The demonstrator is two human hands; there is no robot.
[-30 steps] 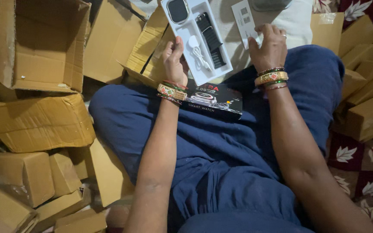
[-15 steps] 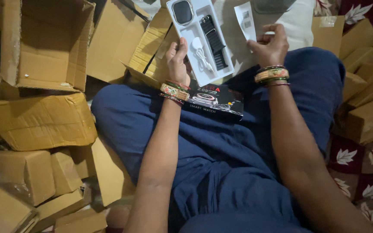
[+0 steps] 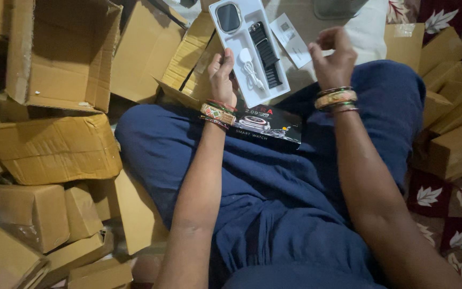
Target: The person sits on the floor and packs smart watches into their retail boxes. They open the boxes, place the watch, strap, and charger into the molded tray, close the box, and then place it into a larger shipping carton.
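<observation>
The left hand (image 3: pixel 223 75) grips the near-left edge of the white tray (image 3: pixel 241 48), its long axis running far-left to near-right above the lap, while the right hand (image 3: pixel 333 59), loosely curled and holding nothing, hovers just right of the small white leaflet (image 3: pixel 291 38) beside it.

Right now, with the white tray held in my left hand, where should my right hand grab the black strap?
Pinch the strap by its long edges near the upper end, coming from the right: it lies lengthwise in the tray, and the left hand covers the tray's left side.
</observation>
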